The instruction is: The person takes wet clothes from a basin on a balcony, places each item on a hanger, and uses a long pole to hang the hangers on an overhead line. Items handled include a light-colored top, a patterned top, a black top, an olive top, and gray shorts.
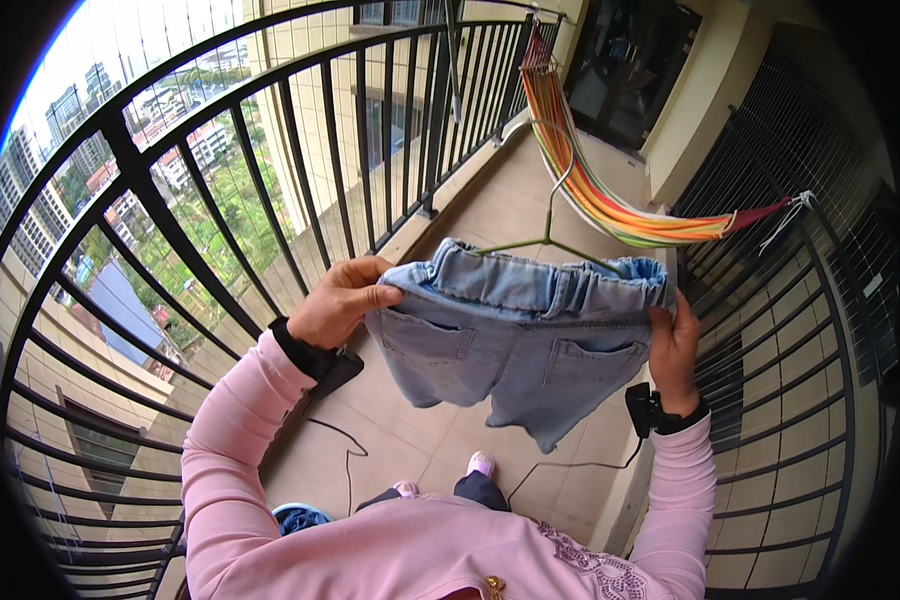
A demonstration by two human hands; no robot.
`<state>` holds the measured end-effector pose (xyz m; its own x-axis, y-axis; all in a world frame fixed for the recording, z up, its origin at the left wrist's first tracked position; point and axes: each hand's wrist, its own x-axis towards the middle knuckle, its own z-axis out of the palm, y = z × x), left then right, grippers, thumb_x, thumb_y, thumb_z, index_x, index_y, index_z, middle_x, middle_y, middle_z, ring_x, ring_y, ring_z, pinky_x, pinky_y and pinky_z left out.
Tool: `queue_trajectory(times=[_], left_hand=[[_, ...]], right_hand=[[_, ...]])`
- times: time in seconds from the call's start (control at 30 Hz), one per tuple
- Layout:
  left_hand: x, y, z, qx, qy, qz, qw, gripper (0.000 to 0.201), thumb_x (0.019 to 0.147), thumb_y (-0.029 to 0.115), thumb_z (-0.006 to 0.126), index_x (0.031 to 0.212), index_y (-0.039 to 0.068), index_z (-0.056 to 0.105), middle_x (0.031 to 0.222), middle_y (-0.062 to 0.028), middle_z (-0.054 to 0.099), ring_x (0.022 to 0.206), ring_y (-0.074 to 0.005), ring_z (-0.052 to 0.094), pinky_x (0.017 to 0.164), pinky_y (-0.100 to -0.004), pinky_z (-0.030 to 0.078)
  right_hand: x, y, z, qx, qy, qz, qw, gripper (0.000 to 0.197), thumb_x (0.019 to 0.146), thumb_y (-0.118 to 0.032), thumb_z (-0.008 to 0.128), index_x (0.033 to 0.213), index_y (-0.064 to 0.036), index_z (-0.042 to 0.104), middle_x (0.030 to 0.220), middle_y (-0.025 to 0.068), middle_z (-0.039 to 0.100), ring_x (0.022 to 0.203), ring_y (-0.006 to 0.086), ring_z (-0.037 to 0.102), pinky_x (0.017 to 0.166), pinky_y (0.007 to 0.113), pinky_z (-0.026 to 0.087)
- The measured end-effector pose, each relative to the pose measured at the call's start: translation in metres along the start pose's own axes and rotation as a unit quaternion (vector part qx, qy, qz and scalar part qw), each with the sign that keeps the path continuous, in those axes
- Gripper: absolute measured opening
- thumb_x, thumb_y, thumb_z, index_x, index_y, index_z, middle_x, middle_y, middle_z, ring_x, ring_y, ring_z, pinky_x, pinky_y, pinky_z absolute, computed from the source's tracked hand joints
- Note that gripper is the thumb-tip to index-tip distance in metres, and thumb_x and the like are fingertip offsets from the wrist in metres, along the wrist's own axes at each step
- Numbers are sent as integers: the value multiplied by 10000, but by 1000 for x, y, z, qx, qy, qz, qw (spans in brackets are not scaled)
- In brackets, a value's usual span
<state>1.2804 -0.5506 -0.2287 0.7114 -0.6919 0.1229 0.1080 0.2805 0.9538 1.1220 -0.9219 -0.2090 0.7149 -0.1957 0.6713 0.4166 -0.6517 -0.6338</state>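
Light blue denim shorts (515, 335) hang spread out in front of me, back pockets facing me. A green hanger (547, 238) has its arms inside the elastic waistband, and its hook rises above. My left hand (342, 298) pinches the left side of the shorts just below the waistband, thumb on top. On the other side my right hand (677, 345) grips the right edge near the waistband, its fingers partly hidden behind the cloth. Both wrists wear black bands with small devices and cables.
Black metal railings (300, 150) curve along both sides of the narrow balcony. A striped hammock (610, 200) hangs beyond the shorts. By my feet at lower left stands a basin (290, 508) with dark blue cloth in it. A dark glass door (630, 70) is at the far end.
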Motion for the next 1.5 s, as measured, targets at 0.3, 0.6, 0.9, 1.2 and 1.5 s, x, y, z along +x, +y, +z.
queue_trajectory(times=[0.3,0.6,0.9,1.2,1.5], left_hand=[[151,-4,60,207,16,113,972,267,924,202,588,1112,16,558,1006,-39,583,925,-97,513,830,-244,428],[219,9,38,335,115,43,934,281,868,207,669,1058,10,609,768,40,526,707,-53,475,608,-198,390],[327,26,-90,114,240,161,950,310,880,235,643,1066,-12,629,909,-13,654,806,-76,592,762,-231,475],[410,57,-188,259,287,135,913,165,823,44,678,968,1,610,803,46,574,742,-27,500,667,-178,411],[481,59,-244,330,454,191,805,107,829,6,655,922,13,605,765,55,548,683,-20,458,610,-172,376]], right_hand=[[116,148,-13,117,7,-66,991,274,916,-66,471,1163,31,540,908,115,638,858,165,603,782,277,451],[221,227,54,184,3,-95,978,263,921,-78,471,1164,3,530,938,86,636,871,134,585,799,264,451],[372,295,185,240,-132,-81,958,245,937,-101,478,1160,-9,521,825,82,625,760,104,554,699,263,453],[499,351,280,291,-296,-50,908,424,955,-337,508,1215,-2,518,941,34,617,881,97,529,788,244,424],[720,528,498,165,-61,-46,983,594,874,-363,630,1317,-25,424,1036,111,559,919,197,547,860,291,435]])
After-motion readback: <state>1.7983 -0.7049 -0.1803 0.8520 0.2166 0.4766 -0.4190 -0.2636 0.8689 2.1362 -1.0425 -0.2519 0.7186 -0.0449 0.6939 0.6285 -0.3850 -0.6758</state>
